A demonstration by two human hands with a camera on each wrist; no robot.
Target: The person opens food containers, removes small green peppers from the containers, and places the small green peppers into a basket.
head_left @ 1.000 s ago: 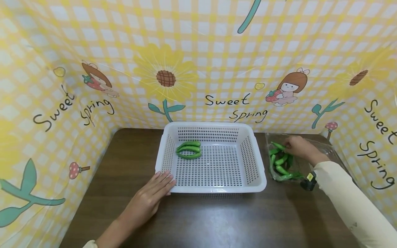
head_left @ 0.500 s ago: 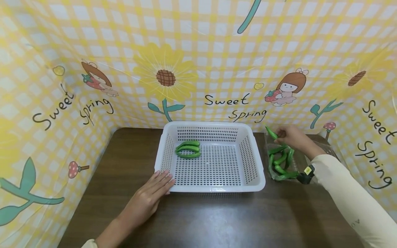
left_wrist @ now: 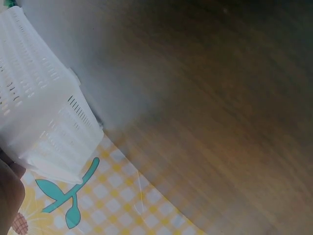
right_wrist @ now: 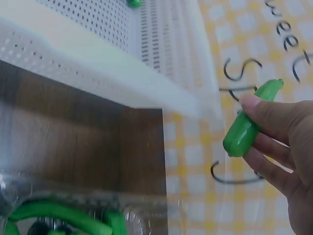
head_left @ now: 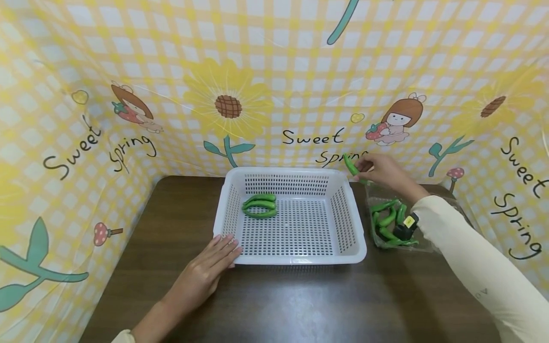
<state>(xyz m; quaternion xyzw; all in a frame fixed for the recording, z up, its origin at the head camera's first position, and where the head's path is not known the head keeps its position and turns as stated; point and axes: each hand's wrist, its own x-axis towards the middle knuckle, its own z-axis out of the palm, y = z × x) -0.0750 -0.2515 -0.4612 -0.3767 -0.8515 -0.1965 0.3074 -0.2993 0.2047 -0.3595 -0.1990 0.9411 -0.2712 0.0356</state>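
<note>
A green chili pepper (head_left: 350,165) is pinched between the thumb and fingers of my right hand (head_left: 383,172), raised above the back right corner of a white perforated basket (head_left: 296,260). The right wrist view shows this pepper (right_wrist: 243,131) slanting, with its rounded end down. Inside the basket, several green peppers (head_left: 260,206) lie side by side at the left. My left hand (head_left: 205,270) rests with straight fingers on the basket's front left corner. Only a bit of that hand (left_wrist: 10,196) shows at the edge of the left wrist view.
Right of the basket is a clear plastic container (head_left: 429,247) holding several more green peppers (head_left: 388,220), partly hidden by the right wrist camera (head_left: 405,227). Everything stands on a dark wooden table (head_left: 283,305). A yellow checked cloth (head_left: 300,85) hangs behind and at both sides.
My right hand has lifted the green chili pepper out of the clear container and carried it up and left toward the basket. The left hand has stayed in place.
</note>
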